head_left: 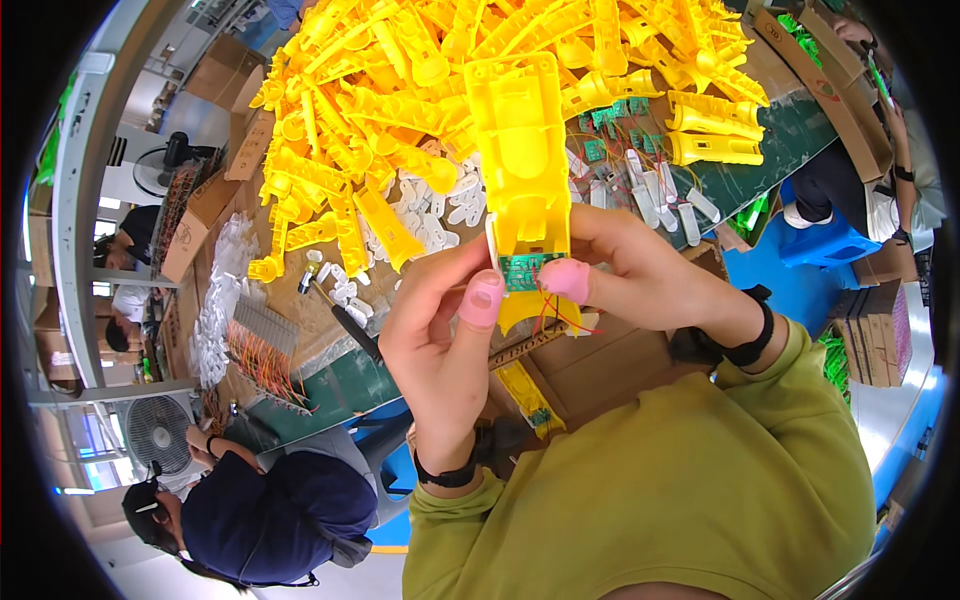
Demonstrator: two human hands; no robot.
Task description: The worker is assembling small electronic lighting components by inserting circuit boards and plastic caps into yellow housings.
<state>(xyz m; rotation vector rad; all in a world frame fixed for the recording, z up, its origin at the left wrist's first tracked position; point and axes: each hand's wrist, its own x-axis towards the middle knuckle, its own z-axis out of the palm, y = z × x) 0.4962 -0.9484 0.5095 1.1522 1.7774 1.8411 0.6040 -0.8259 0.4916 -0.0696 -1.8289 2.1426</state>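
Observation:
Between my two hands is a yellow plastic housing half [518, 140], its hollow inside facing up. A small green circuit board [522, 271] with thin red wires sits in its lower part. My left hand [445, 320] grips the housing's left edge, its thumb by the board. On the right edge my right hand [640, 270] is closed round the housing, thumb tip on the board. Both thumbs wear pink covers. Below, another yellow housing [528, 395] with a green board lies in a cardboard box [610, 375].
A big heap of yellow housings [400, 90] covers the table's far side. White plastic pieces [430, 205], green boards [594, 150] and wired parts [262, 340] lie about. A black-handled tool [345, 325] rests left. A person in dark clothes [280, 510] sits at left, another [840, 190] at right.

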